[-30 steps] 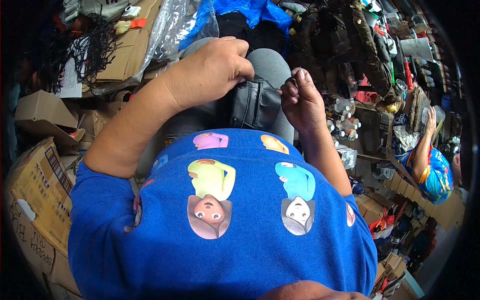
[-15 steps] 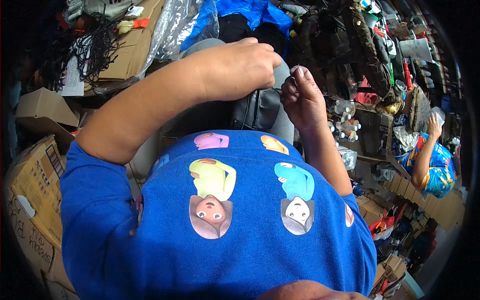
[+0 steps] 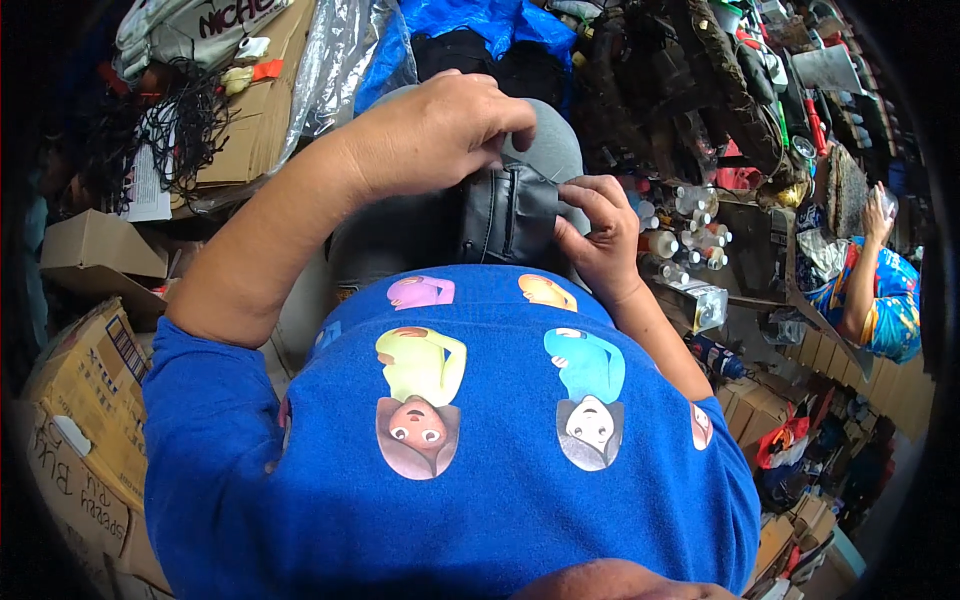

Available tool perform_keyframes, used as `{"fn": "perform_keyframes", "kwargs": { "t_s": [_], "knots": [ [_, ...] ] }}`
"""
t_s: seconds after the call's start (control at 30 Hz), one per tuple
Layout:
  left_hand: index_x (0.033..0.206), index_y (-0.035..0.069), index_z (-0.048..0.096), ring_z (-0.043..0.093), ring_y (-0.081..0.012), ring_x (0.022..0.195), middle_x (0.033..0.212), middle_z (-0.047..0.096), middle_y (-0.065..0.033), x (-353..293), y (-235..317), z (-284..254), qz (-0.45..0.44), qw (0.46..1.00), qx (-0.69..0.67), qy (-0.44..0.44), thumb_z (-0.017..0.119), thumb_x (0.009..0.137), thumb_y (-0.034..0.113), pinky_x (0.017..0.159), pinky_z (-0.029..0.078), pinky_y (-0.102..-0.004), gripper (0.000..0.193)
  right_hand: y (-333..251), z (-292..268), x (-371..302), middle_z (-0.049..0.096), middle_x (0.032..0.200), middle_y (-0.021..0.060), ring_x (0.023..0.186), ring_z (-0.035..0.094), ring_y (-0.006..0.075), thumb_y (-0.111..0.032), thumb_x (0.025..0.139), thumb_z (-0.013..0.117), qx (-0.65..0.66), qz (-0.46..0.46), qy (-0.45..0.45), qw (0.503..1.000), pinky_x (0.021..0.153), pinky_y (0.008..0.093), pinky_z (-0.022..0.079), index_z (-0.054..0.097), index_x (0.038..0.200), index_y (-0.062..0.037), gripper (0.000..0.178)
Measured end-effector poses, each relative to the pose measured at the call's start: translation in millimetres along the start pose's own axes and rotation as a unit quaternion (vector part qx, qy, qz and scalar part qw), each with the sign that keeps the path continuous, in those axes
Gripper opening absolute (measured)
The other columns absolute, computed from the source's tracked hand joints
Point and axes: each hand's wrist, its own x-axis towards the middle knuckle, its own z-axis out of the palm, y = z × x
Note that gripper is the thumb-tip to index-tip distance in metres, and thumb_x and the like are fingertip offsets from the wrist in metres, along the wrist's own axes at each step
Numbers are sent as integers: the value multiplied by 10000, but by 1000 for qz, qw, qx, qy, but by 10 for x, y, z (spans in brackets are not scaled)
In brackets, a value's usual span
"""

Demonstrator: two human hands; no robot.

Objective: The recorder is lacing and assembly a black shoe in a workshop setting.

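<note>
Gripping the black leathery piece (image 3: 532,215) over the lap (image 3: 550,130) by its right edge, the right hand (image 3: 606,228) could skew it if the left hand (image 3: 445,130), its finger closure unclear, slips along the top

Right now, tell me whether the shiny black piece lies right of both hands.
No, the shiny black piece lies between the left hand and the right hand.

Cardboard boxes (image 3: 92,372) stand left, bottles (image 3: 662,243) cluster right.
</note>
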Motion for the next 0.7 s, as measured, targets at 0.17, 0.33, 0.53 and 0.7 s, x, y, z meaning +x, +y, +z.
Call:
{"fn": "perform_keyframes", "kwargs": {
  "t_s": [0.17, 0.33, 0.53, 0.7],
  "knots": [
    [931, 53, 602, 607, -240, 748, 738, 600, -86, -5, 30, 34, -75, 991, -104, -37, 705, 700, 10, 694, 462, -341, 257, -59, 55, 95, 643, 903, 81, 854, 587, 259, -107, 662, 739, -17, -50, 12, 999, 793, 359, 434, 686, 902, -78, 248],
    [932, 28, 600, 641, -163, 668, 743, 641, -78, -129, -61, 180, -131, 968, -213, -17, 708, 691, -9, 655, 480, -281, 266, -78, 134, 158, 663, 802, 77, 792, 623, 254, -86, 678, 720, -21, -3, -17, 1000, 798, 347, 426, 683, 838, -77, 165],
    [1003, 28, 610, 628, -95, 768, 876, 652, -41, -153, -54, 241, -187, 946, -262, 42, 765, 663, 34, 736, 481, -262, 373, -18, 233, 166, 653, 780, 85, 789, 619, 280, -43, 679, 687, -4, -2, -13, 1000, 797, 364, 429, 662, 855, -63, 179],
    [1136, 55, 555, 542, -280, 1059, 1109, 558, -115, -188, 22, 398, -85, 995, -11, 60, 855, 566, 342, 902, 427, -354, 705, -36, 184, 190, 628, 847, 129, 813, 600, 331, 0, 682, 636, -58, -44, -29, 997, 812, 388, 428, 637, 952, -52, 275]
  ]
}}
